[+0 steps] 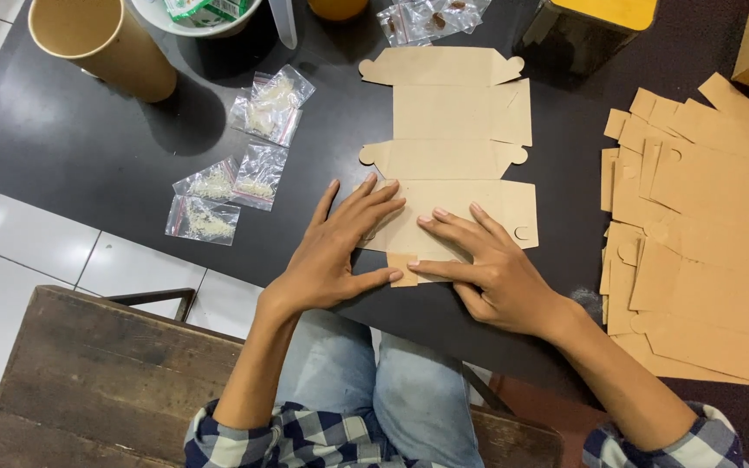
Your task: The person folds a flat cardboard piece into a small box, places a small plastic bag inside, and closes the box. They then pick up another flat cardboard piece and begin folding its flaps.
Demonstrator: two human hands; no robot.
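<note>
A flat, unfolded brown cardboard box blank (457, 130) lies on the black table (88, 147) in front of me. My left hand (340, 247) rests palm down on its near left corner, fingers spread, thumb by the small near flap. My right hand (487, 264) presses flat on the near edge of the blank, fingers pointing left over the same flap. Neither hand grips anything.
A stack of several more brown blanks (704, 225) lies at the right. Small clear bags with pale contents (236, 173) sit at the left, a tall paper cup (101, 43) at the far left, a bowl (201, 17) beyond. A wooden bench (88, 381) is under me.
</note>
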